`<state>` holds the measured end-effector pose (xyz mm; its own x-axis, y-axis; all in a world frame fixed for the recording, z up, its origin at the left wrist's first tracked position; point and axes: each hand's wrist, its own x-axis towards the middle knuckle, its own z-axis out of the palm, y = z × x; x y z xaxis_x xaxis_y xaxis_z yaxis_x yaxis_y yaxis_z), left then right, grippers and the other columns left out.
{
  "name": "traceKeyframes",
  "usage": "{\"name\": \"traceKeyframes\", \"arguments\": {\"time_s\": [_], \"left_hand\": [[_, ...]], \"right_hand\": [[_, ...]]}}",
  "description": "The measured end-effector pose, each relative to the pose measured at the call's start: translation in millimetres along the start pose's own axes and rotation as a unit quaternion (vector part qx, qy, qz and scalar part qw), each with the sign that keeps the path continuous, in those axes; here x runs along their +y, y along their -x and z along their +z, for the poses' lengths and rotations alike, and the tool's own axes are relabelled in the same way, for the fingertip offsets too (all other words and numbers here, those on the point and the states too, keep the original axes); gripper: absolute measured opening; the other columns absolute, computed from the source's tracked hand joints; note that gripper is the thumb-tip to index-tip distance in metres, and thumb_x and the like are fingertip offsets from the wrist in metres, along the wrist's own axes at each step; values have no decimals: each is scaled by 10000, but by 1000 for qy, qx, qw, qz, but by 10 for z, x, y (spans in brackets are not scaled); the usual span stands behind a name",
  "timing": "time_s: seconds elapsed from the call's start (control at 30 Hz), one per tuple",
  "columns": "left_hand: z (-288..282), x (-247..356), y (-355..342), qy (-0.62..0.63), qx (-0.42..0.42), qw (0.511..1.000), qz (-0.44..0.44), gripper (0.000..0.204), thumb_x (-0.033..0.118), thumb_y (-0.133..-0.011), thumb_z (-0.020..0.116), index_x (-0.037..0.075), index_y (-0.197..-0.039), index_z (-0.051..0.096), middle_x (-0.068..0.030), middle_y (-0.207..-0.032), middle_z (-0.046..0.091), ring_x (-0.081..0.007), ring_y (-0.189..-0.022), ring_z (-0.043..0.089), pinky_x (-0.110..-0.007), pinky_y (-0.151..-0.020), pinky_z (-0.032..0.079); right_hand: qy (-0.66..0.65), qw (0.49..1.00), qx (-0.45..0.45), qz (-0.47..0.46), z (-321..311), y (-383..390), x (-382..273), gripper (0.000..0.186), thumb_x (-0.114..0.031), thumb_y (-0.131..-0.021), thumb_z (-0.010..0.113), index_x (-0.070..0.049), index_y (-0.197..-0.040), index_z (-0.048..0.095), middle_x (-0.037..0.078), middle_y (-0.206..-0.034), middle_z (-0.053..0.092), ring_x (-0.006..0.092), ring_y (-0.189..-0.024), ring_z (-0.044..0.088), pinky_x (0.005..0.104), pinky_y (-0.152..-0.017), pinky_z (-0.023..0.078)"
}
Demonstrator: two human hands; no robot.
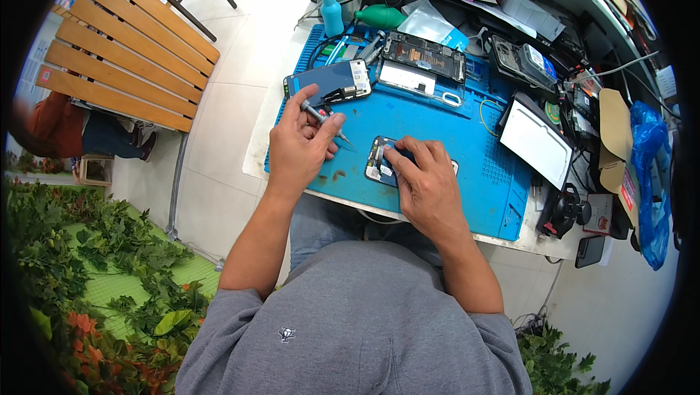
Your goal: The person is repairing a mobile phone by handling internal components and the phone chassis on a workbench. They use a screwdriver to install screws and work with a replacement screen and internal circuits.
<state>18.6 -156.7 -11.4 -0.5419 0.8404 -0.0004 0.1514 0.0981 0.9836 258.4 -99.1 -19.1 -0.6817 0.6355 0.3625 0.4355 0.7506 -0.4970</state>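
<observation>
My left hand [295,148] is closed around a slim grey precision screwdriver [313,110], whose thin tip points down and to the right above the blue mat. Under my right hand [429,182] lies a dark phone screen assembly [378,169] with small parts at its left end. The bent fingers of that hand press on it near this end, and the palm hides much of its right side. Whether a small part is pinched between the fingertips I cannot tell. Beyond my left hand rests another phone screen [339,81], and a black clip-like thing [343,94] lies over it.
An opened phone [425,58] sits at the back of the blue repair mat [467,198]. Behind it are a light-blue squeeze bottle [331,12] and a green air blower [379,16]. A white panel [536,136] and clutter line the right. A slatted wooden bench [131,45] stands left, near another person [58,121].
</observation>
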Motion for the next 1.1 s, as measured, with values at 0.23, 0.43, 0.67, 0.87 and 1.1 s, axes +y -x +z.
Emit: {"name": "traceKeyframes", "arguments": {"time_s": [0.23,0.43,0.67,0.87,1.1], "left_hand": [[-7,-80,-4,35,9,999,36,712,121,-1084,836,-67,-1664,467,-85,-952,748,-103,-748,735,-238,-645,617],[-15,-104,-13,20,8,999,43,698,116,-1096,818,-68,-1666,461,-85,-963,747,-107,-755,740,-237,-646,619],[-14,-97,-9,18,4,999,45,692,107,-1099,810,-66,-1668,455,-82,-972,744,-104,-761,741,-240,-646,627],[-13,-100,-11,24,4,999,45,696,100,-1099,809,-62,-1671,447,-84,-986,744,-103,-766,743,-237,-646,630],[-8,-91,-4,19,5,999,47,698,100,-1102,804,-63,-1675,441,-88,-984,741,-105,-765,740,-239,-647,631]], "right_hand": [[7,1000,3,-3,-4,-6,-6,420,17,-938,739,-53,-1347,808,99,-1330,723,320,-1208,640,462,-1013,527],[4,1000,2,-2,3,-3,-4,428,20,-934,740,-53,-1350,807,98,-1334,718,322,-1209,638,465,-1015,525],[4,1000,1,-2,3,1,0,431,23,-935,742,-51,-1354,806,95,-1331,719,322,-1204,638,464,-1012,525],[2,1000,1,0,-3,0,-3,414,18,-947,744,-53,-1349,810,92,-1330,718,317,-1200,639,459,-1003,524],[-2,1000,2,-1,2,1,-2,405,10,-957,740,-56,-1351,808,94,-1324,717,318,-1194,638,461,-1001,522]]}}
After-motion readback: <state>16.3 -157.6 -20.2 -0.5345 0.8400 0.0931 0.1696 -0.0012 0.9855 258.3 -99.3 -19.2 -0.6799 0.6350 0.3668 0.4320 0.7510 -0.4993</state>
